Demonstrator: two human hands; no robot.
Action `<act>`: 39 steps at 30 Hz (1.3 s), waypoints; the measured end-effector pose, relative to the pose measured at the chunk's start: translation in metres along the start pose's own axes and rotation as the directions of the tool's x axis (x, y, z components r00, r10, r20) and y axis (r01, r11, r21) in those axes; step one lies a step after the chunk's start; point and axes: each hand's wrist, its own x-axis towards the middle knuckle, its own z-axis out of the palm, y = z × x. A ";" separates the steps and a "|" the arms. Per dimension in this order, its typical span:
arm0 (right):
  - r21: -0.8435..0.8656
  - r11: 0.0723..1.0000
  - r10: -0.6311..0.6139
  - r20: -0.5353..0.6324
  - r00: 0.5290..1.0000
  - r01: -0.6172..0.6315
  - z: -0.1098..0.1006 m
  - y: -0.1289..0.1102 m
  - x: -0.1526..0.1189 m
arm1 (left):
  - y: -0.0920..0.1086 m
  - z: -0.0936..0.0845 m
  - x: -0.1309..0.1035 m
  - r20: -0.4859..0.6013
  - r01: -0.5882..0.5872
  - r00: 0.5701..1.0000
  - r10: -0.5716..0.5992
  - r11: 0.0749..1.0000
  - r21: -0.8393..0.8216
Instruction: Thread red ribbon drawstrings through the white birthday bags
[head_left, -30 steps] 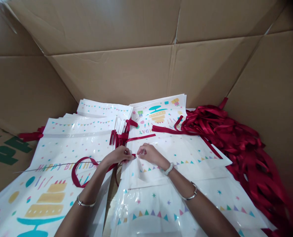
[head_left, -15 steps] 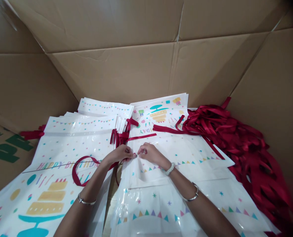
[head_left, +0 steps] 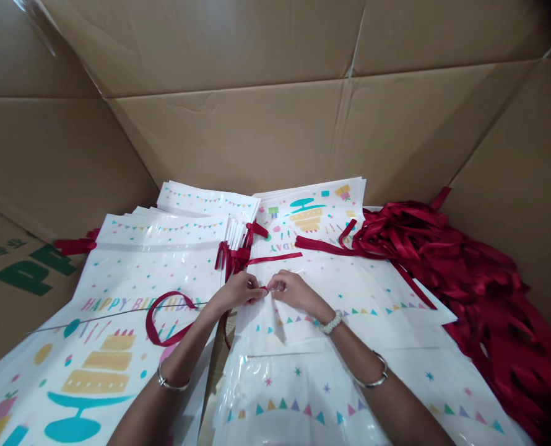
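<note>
In the middle, my left hand (head_left: 242,290) is closed in a pinch on the end of a red ribbon (head_left: 168,341), whose loop curls out to the left over a printed white sheet (head_left: 131,272). My right hand (head_left: 291,291) is pinched too, its fingertips almost touching the left ones beside the small red ribbon tip. Under both hands lies a white plastic bag (head_left: 303,334) with coloured pennants and stars, creased at the fingers. A thin dark rod (head_left: 112,316) runs from near my left hand to the left. What my right fingertips hold is too small to tell.
A heap of red ribbons (head_left: 461,266) fills the right side. More printed bags (head_left: 205,201) with tied red ribbons (head_left: 233,255) lie at the back left. Loose ribbon ends (head_left: 322,246) cross the back bags. Cardboard walls (head_left: 238,136) rise behind and at both sides.
The whole view has shifted, so things appear slightly farther right. My fingertips have come closer together around the red ribbon tip.
</note>
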 end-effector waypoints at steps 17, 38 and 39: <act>-0.085 0.996 0.049 0.205 0.978 -0.032 -0.020 -0.018 -0.012 | 0.000 0.002 -0.004 -0.036 -0.035 0.999 0.036 0.999 0.027; -0.124 0.989 0.098 0.120 0.988 -0.083 -0.011 -0.018 -0.007 | -0.003 -0.004 -0.007 0.034 -0.031 0.999 0.031 0.999 0.018; -0.138 0.987 0.093 0.098 0.991 -0.079 -0.008 -0.017 -0.006 | -0.003 -0.004 -0.006 0.035 -0.034 0.999 0.033 0.999 0.009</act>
